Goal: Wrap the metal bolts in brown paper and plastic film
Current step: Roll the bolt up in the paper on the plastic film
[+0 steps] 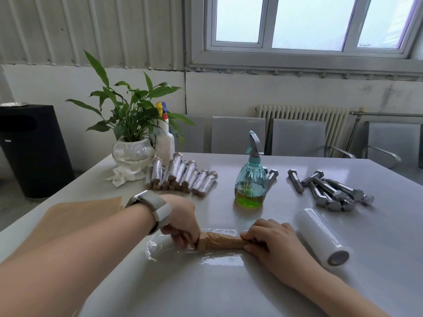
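Note:
A bolt wrapped in brown paper [220, 241] lies crosswise on a loose sheet of clear plastic film [206, 259] near the table's front. My left hand [180, 223] grips its left end with curled fingers. My right hand [270, 241] pinches its right end. A roll of plastic film [322, 236] lies just right of my right hand. Several bare metal bolts [332, 191] are piled at the right. A stack of brown paper sheets [75, 216] lies at the left, under my left forearm. Several finished wrapped bolts [183, 177] are heaped behind it.
A teal spray bottle [250, 179] with green liquid stands mid-table, two bolts [271, 176] behind it. A potted plant [132, 154], a white spray bottle [165, 140] and crumpled tissue [121, 176] sit at the back left. Grey chairs [297, 138] line the far edge.

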Demonstrator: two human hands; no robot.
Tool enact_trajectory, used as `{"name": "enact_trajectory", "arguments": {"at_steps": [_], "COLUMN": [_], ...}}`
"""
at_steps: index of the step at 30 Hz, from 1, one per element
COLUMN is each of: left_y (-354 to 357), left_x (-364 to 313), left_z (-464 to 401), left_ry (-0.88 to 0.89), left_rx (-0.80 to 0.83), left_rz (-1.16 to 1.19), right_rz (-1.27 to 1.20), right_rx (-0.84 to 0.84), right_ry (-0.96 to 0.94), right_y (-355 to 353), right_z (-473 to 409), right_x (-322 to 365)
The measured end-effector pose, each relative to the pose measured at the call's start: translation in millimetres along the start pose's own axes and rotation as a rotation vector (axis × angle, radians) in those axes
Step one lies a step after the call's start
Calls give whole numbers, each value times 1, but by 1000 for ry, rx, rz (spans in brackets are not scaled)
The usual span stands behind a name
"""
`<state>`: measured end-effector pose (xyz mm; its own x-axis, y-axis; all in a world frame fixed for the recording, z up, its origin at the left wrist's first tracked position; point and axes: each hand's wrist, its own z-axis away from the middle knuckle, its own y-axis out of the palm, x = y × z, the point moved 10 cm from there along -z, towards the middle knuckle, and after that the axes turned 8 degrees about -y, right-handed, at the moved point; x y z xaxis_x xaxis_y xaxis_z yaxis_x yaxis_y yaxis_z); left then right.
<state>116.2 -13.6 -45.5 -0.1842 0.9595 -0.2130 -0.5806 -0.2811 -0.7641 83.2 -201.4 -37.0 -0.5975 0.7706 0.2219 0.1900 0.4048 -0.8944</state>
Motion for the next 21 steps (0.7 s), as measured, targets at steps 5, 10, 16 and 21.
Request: {"name": "enact_trajectory", "arguments": {"at_steps": [5,10,16,21], "left_y": [-7,12,24,31], "left_x": [3,24,31,46], "left_z": [2,8,13,12], "left_ry": [124,119,182,195], "left_rx": [-106,-6,-109,-254], "left_rz": [415,892,1148,1394], "right_rz": [-21,-15,-23,-27], "right_rx": [-2,14,6,15], "right_ry": [3,1,10,18], "right_y": [0,0,-1,-1], "right_z": [0,-1,-2,-3], "right_x": [-1,-1,-1,0]}}
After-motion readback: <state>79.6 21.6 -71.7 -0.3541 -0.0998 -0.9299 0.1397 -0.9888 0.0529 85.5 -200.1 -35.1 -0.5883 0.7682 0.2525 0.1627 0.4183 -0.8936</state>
